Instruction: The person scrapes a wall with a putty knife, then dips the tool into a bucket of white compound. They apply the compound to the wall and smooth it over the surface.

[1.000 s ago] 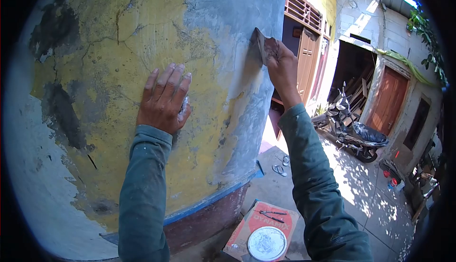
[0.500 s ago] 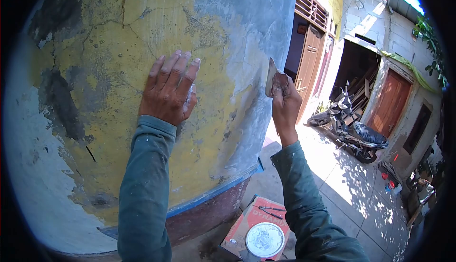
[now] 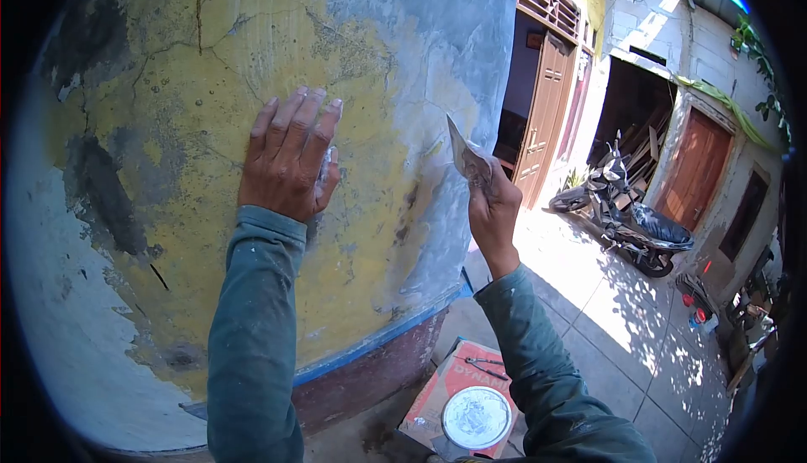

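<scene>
My left hand (image 3: pixel 290 160) is raised before the yellow, cracked wall (image 3: pixel 193 253), its back to me and its fingers stretched upward. Something whitish shows at its palm beside the thumb, mostly hidden. To its right, my right hand (image 3: pixel 494 215) grips a flat metal scraper (image 3: pixel 466 157), whose pointed corner is tilted up and left, close to the grey-plastered part of the wall. Below, a white-smeared round lid or tub (image 3: pixel 476 418) stands on a red cardboard box (image 3: pixel 450 372), with pliers (image 3: pixel 487 368) lying behind it.
A blue edge (image 3: pixel 361 347) runs along the wall's base. At the right, a motorcycle (image 3: pixel 626 219) is parked on the tiled ground (image 3: pixel 580 295), near an open brown door (image 3: pixel 542 110), a wood pile (image 3: pixel 646 156) and another wooden door (image 3: pixel 693 165).
My right hand has moved left and slightly down with the scraper, whose blade is now tilted more to the left. My left hand has shifted slightly left in the view.
</scene>
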`<action>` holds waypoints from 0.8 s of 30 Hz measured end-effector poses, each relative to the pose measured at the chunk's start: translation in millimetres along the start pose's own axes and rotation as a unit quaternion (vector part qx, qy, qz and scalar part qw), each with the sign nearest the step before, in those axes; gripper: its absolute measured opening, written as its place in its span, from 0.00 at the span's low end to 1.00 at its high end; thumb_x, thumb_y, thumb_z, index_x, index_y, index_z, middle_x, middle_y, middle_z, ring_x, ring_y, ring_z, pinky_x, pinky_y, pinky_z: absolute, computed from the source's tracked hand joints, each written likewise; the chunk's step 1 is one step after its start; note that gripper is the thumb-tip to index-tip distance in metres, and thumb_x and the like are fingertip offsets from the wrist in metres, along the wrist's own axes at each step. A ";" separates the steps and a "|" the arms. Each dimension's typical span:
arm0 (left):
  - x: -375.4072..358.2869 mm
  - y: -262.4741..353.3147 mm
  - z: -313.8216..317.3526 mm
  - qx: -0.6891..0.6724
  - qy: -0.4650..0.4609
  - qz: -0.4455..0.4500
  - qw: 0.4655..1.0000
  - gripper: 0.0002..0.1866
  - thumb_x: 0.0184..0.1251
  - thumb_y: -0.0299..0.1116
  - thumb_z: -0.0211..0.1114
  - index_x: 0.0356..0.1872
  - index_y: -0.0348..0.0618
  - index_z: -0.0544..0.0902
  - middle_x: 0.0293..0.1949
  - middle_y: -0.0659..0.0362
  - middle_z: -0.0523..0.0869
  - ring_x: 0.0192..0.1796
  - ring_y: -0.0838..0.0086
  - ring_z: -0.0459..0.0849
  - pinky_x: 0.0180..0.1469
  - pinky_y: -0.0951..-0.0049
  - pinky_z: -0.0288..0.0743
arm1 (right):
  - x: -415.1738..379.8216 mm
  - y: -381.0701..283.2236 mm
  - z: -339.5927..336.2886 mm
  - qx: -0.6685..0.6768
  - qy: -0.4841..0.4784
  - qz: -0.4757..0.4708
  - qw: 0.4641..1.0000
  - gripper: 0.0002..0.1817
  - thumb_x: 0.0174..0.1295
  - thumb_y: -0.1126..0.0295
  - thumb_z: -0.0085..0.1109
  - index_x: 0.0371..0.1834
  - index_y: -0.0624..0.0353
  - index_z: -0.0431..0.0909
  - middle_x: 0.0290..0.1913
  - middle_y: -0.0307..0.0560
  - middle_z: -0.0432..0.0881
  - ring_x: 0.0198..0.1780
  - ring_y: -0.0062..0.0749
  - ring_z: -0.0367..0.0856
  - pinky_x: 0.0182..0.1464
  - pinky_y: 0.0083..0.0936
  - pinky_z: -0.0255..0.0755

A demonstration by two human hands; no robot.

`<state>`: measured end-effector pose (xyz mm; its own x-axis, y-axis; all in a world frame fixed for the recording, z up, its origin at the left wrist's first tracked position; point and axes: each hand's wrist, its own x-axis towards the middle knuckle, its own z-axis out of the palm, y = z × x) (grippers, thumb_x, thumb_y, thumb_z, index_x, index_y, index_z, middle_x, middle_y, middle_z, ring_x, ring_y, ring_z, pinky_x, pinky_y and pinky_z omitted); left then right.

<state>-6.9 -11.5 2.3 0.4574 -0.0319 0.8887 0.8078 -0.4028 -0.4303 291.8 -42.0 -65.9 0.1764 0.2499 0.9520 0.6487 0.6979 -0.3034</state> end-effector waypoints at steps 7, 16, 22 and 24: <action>1.3 0.7 0.9 0.010 0.007 -0.002 1.000 0.33 0.62 0.34 0.61 0.72 0.49 0.74 0.70 0.55 0.78 0.75 0.60 0.73 0.82 0.52 0.58 | -3.5 44.5 28.8 -0.174 -0.048 -0.242 0.953 0.30 0.58 0.80 0.62 0.66 0.46 0.83 0.60 0.47 0.88 0.59 0.44 0.87 0.64 0.42 0.76; 1.3 1.7 0.0 0.032 -0.012 -0.001 0.999 0.33 0.63 0.34 0.62 0.73 0.51 0.74 0.71 0.56 0.77 0.76 0.61 0.72 0.82 0.52 0.56 | -120.8 43.8 -25.0 -0.193 -0.261 -0.075 0.943 0.29 0.59 0.80 0.61 0.65 0.48 0.83 0.53 0.51 0.89 0.53 0.43 0.88 0.59 0.40 0.79; 2.7 3.8 -1.4 0.045 -0.021 0.008 0.999 0.32 0.63 0.34 0.62 0.72 0.49 0.75 0.72 0.56 0.76 0.76 0.60 0.71 0.82 0.52 0.54 | -46.7 54.1 -21.1 -0.028 0.083 0.156 0.984 0.20 0.65 0.81 0.55 0.61 0.64 0.81 0.45 0.63 0.88 0.46 0.52 0.90 0.51 0.37 0.79; 3.1 5.3 -0.3 0.054 -0.019 0.009 0.998 0.32 0.63 0.35 0.62 0.72 0.48 0.75 0.73 0.56 0.76 0.76 0.60 0.71 0.82 0.52 0.54 | -26.3 61.1 -8.1 -0.029 0.104 0.170 0.980 0.19 0.64 0.79 0.54 0.59 0.65 0.81 0.45 0.66 0.87 0.45 0.57 0.89 0.50 0.42 0.79</action>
<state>-1.3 -14.0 2.8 0.4850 -0.0033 0.8745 0.8333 -0.3016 -0.4633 332.7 -11.3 -109.2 0.5321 0.3149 0.7860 0.5664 0.5577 -0.6068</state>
